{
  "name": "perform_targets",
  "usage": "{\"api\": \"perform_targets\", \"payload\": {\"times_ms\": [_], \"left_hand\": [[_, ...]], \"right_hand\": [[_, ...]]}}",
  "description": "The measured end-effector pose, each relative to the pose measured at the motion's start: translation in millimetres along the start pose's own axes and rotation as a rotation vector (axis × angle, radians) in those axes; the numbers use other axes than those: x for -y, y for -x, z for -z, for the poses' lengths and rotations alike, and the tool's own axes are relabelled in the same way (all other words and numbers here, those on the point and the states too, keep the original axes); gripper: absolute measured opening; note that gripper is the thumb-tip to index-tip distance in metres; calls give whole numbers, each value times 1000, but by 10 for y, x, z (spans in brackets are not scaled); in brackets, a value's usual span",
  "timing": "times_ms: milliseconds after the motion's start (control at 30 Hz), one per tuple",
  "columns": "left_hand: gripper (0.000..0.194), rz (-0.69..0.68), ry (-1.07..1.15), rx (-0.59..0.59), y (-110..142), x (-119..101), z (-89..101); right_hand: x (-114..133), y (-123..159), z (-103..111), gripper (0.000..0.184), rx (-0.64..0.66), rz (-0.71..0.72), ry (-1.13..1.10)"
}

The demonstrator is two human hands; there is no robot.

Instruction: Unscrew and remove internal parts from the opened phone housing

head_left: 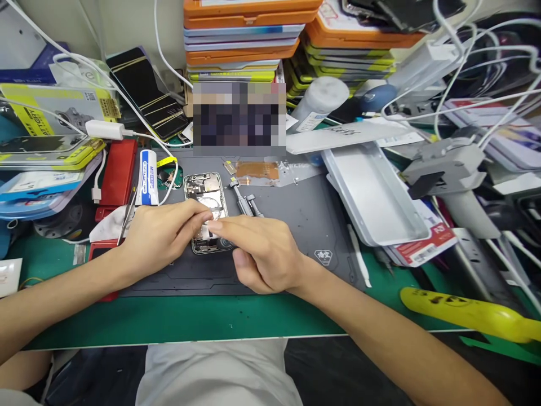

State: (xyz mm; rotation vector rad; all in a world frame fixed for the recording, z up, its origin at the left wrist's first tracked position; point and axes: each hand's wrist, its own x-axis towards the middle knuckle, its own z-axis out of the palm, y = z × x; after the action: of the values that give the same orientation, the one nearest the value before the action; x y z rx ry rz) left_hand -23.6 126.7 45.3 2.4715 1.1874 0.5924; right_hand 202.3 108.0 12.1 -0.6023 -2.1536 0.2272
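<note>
An opened smartphone (206, 186) with its inner parts bare lies on the grey work mat (296, 237). My left hand (169, 228) is over its left side, thumb and index finger pinched together above the phone's middle. Whatever is between those fingertips is too small to make out. From the right, my right hand (270, 254) reaches across the phone's lower right part. Its index finger stretches to the left fingertips, while the thumb sits bent and apart from it. Just right of the phone lies a small dark grey tool or clamp (246, 200).
An orange flex strip (257, 169) lies behind the phone. A white-and-blue tube (147, 177) and tweezers (127, 217) are at left. To the right are a clear plastic tray (374, 197), a white stick (359, 256) and a yellow-handled tool (460, 310). Stacked boxes (249, 53) and cables stand behind.
</note>
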Motion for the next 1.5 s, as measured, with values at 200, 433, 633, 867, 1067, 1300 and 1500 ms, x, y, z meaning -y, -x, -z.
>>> {"api": "perform_targets", "payload": {"times_ms": [200, 433, 633, 867, 1067, 1300, 1500], "left_hand": [[33, -75, 34, 16, 1, 34, -35], [24, -122, 216, 70, 4, 76, -32], [22, -52, 313, 151, -28, 46, -11], [13, -67, 233, 118, -13, 53, -49], [18, 21, 215, 139, -26, 6, -30], [26, 65, 134, 127, -19, -9, -31], [28, 5, 105, 78, -11, -4, -51]], "right_hand": [[6, 8, -1, 48, -14, -47, 20], [-24, 5, 11, 49, -171, -177, -184], [-29, -1, -5, 56, -273, -182, -273], [-10, -32, 51, 56, -345, -245, -306], [-63, -26, 100, 53, -389, -258, -185], [-141, 83, 11, 56, -262, -211, -264], [-141, 124, 43, 56, -170, -207, -231]]}}
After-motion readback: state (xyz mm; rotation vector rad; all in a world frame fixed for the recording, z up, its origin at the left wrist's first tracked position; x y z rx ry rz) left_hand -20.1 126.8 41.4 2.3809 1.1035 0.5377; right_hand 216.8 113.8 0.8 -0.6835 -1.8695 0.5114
